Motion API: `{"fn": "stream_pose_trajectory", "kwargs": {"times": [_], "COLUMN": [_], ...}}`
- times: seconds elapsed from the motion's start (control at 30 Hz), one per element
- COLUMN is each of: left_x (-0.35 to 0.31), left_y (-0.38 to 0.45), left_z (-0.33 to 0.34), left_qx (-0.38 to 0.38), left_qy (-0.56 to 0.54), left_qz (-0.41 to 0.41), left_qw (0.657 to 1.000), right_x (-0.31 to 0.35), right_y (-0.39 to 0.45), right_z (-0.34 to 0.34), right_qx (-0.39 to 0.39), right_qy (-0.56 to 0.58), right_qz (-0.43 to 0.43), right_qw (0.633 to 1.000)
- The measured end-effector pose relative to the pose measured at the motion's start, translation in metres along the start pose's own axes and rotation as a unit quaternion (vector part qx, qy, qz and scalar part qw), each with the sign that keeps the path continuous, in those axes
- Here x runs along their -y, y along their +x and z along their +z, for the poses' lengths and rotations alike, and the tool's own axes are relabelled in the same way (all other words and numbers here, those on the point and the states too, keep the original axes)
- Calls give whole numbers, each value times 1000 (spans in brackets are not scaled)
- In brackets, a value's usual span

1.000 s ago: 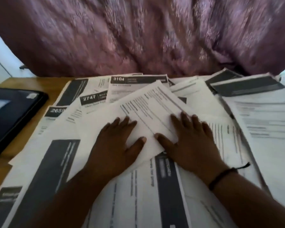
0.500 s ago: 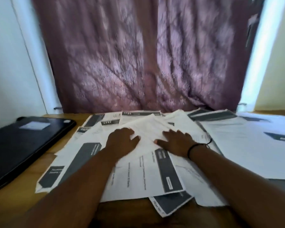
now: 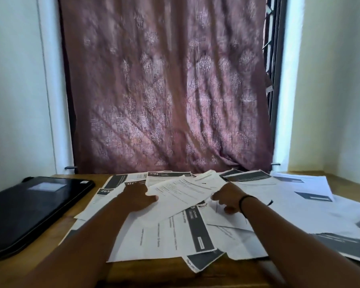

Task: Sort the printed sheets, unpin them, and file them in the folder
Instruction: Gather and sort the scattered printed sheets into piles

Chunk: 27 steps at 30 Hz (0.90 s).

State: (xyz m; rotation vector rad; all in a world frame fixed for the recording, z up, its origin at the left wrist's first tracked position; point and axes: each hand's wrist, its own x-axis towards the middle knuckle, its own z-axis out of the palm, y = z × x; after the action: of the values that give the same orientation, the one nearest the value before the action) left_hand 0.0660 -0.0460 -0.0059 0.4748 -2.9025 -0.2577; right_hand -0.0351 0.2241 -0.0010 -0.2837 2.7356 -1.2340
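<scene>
Between both hands: one sheet (image 3: pixel 181 193) pinched up, left hand (image 3: pixel 138 197) and right hand (image 3: pixel 227 197) clamped on its edges.
Sorting barely begun: pile (image 3: pixel 166 235) under the fingers unsorted, folder (image 3: pixel 29 206) left of them shut.

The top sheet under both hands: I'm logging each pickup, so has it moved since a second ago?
Yes. The top sheet lay flat on the pile; now both hands lift its near edge, above the dark-banded sheet.

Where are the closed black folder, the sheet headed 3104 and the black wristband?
Closed black folder (image 3: pixel 32 208): head view, middle of its cover.
Sheet headed 3104 (image 3: pixel 168 174): head view, dark header bar.
Black wristband (image 3: pixel 243 200): head view, band on right wrist.
</scene>
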Motion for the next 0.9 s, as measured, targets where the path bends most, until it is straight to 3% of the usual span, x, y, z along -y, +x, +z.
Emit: {"fn": "stream_pose_trajectory", "kwargs": {"times": [0.17, 0.33, 0.53, 0.67, 0.83, 0.9], "left_x": [-2, -3, -13, -20, -18, -18], "left_y": [15, 31, 37, 34, 34, 30], "left_z": [2, 21, 18, 4, -8, -15], "left_qx": [3, -23, -52, -138, -214, -158], "left_qy": [-44, -123, -148, -192, -338, -463], "left_qz": [-19, -3, 63, 68, -11, -51], "left_qw": [999, 992, 986, 969, 916, 871], "right_x": [3, 4, -4, 12, 5, -2], "right_y": [19, 43, 73, 74, 75, 72], "right_z": [11, 10, 7, -16, -42, -47], "right_qx": [32, 54, 22, 19, 41, 53], "right_qy": [179, 227, 235, 369, 483, 475], "right_qz": [70, 73, -59, -122, -92, -83], "right_qw": [981, 970, 970, 921, 870, 875]}}
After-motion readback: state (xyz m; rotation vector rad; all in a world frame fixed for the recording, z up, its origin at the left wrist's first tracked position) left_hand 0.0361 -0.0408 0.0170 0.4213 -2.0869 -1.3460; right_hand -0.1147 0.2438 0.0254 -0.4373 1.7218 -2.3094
